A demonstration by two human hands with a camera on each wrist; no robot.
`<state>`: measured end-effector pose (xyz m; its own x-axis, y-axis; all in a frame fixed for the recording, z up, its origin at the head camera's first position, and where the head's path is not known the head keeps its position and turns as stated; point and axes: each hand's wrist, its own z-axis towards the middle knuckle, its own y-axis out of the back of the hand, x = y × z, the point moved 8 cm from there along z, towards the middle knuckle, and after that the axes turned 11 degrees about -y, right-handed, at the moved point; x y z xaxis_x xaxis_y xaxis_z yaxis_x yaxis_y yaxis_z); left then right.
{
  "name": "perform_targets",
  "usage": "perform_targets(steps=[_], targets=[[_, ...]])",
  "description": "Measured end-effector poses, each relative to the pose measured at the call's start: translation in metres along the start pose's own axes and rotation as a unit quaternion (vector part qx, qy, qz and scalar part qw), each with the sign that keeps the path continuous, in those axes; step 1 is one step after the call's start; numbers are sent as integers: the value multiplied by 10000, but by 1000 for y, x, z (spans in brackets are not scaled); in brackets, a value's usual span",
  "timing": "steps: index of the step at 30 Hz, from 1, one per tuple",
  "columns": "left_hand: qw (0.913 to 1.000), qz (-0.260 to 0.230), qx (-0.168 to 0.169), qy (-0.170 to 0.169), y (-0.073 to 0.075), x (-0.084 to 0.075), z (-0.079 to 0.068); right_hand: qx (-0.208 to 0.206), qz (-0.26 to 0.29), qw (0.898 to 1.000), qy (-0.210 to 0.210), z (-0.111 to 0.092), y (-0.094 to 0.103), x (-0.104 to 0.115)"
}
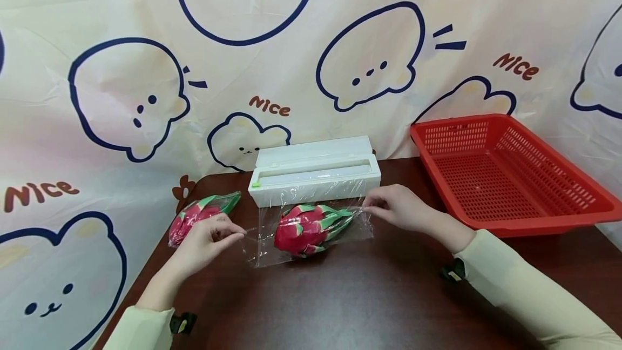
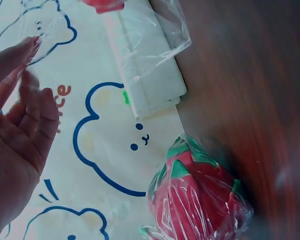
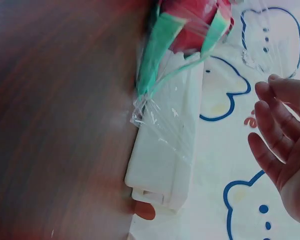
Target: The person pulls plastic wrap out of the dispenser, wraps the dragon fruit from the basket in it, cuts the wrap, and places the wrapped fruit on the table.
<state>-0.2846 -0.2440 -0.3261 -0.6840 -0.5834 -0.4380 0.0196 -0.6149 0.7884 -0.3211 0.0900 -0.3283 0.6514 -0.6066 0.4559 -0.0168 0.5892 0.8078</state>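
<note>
A red dragon fruit with green tips (image 1: 303, 230) lies in the middle on a sheet of clear plastic wrap (image 1: 266, 253), partly covered by it. On its left, my left hand (image 1: 210, 239) pinches an edge of the wrap between thumb and forefinger. My right hand (image 1: 399, 208) pinches the wrap's other side, right of the fruit. In the left wrist view, the left hand (image 2: 19, 115) has its other fingers loosely bent. The right hand (image 3: 285, 125) looks much the same in the right wrist view.
Behind the fruit stands an open white cling film box (image 1: 316, 177) with a roll inside. A second dragon fruit (image 1: 194, 217), wrapped in film, lies at the table's left edge, partly behind the left hand. The red plastic basket (image 1: 539, 223) sits at the right. A printed cloth (image 1: 301, 69) hangs behind.
</note>
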Motion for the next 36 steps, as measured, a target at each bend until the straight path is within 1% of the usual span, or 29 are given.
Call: perform_targets(steps=[2, 4, 7, 9, 11, 14, 20, 25, 29, 32, 36], targets=[[9998, 103, 39, 162, 0, 7, 7, -62, 22, 9999, -105, 7, -1, -6], [9990, -17, 143, 417, -3, 15, 13, -102, 81, 9996, -231, 14, -3, -11], [9949, -550, 274, 805, -11, 27, 20, -136, 66, 9988, -456, 24, -7, -18], [9892, -1013, 291, 1022, -17, 34, 25, -120, 61, 9979, -631, 29, -11, -23], [9847, -1321, 272, 1105, -22, 39, 30, -75, 45, 9968, -797, 35, -15, -28], [9816, -1493, 193, 1171, -27, 42, 38, 17, 157, 9948, -1005, 45, -22, -32], [9817, -1435, 57, 1254, -39, 43, 54, 136, 462, 9900, -1325, 66, -38, -33], [9855, -1264, 38, 1134, -50, 41, 65, 143, 453, 9860, -1601, 78, -55, -30], [9866, -1155, 13, 1155, -58, 40, 70, 220, 479, 9829, -1762, 84, -69, -29], [9841, -1224, 26, 1290, -64, 41, 72, 353, 502, 9819, -1794, 87, -80, -27], [9840, -1209, 6, 1310, -71, 42, 75, 390, 557, 9798, -1879, 91, -88, -26]])
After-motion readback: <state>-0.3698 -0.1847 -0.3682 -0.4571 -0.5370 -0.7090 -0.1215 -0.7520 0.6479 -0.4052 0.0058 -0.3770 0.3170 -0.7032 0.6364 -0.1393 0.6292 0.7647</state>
